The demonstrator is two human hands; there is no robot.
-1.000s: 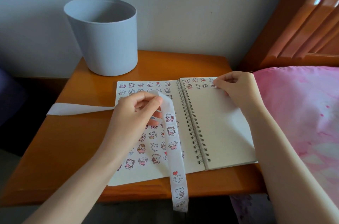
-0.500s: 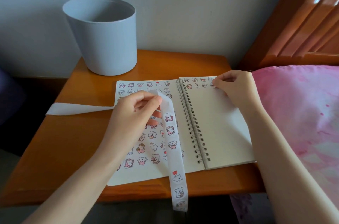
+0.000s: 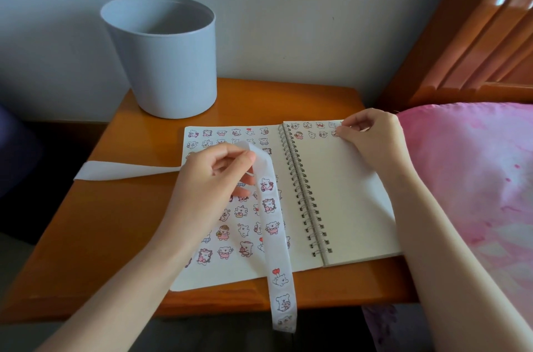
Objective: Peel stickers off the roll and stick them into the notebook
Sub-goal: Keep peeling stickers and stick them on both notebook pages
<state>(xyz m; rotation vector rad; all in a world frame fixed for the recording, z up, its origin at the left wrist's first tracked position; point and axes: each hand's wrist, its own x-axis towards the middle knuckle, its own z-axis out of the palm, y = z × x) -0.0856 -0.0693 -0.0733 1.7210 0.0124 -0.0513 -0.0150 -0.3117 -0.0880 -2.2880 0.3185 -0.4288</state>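
Leftmost, the bare end of a long white paper sticker strip (image 3: 129,171) is laid flat on the orange-brown wooden bedside table (image 3: 115,222), reaching its left edge. A round pale blue-grey plastic tub (image 3: 164,63) is stood at the table's back. The strip is pinched at its fold by the left hand (image 3: 213,178), thumb against curled fingers. From there the printed length is draped over the left page and hung past the table's front edge. The open spiral-bound white notebook (image 3: 346,207) is laid flat: left page nearly filled with small cartoon stickers, right page bearing two short rows at its top. The right hand (image 3: 372,138) is set at the top right corner, fingers curled, tips on the paper; whether a sticker is pinched cannot be told. Pink bedding (image 3: 476,178) is noted just beside.
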